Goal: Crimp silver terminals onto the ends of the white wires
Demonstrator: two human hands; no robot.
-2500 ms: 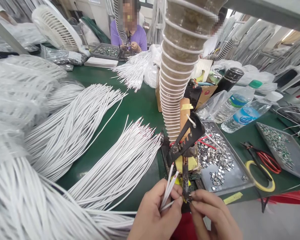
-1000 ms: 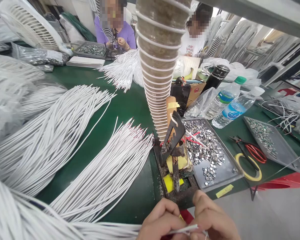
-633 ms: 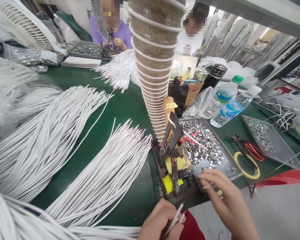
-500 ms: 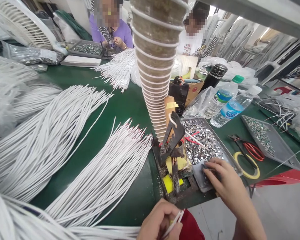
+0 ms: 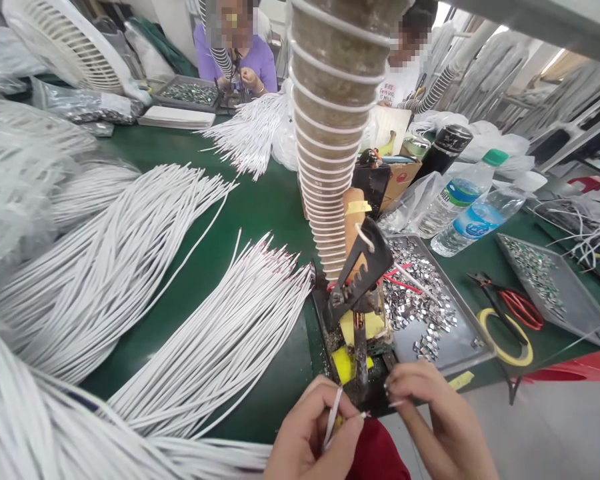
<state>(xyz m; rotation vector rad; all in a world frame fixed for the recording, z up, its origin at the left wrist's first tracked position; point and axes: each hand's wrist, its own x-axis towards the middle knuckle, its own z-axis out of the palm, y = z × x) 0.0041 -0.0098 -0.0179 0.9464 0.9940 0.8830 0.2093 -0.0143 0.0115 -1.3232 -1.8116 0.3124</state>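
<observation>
My left hand (image 5: 310, 437) is at the bottom edge, closed around a few thin white cables (image 5: 333, 417) whose stripped ends point toward the right. My right hand (image 5: 433, 417) is beside it, fingertips pinched together close to those cable ends; whatever they hold is too small to make out. Just beyond both hands stands a black soldering fixture (image 5: 361, 293) on a dirty base with yellow pads. A grey metal tray (image 5: 460, 347) of small shiny metal pieces lies to its right.
Large bundles of white cables (image 5: 220, 340) cover the green table on the left. A ribbed extraction hose (image 5: 335, 133) hangs over the fixture. Water bottles (image 5: 480, 217), red-handled pliers (image 5: 523, 310), a yellow tape ring (image 5: 505, 337) and a second tray (image 5: 555, 287) lie right. Two people (image 5: 245, 60) work opposite.
My right hand reached into the tray of metal pieces, then came back to the cable ends held in my left hand. The view shifted slightly.
</observation>
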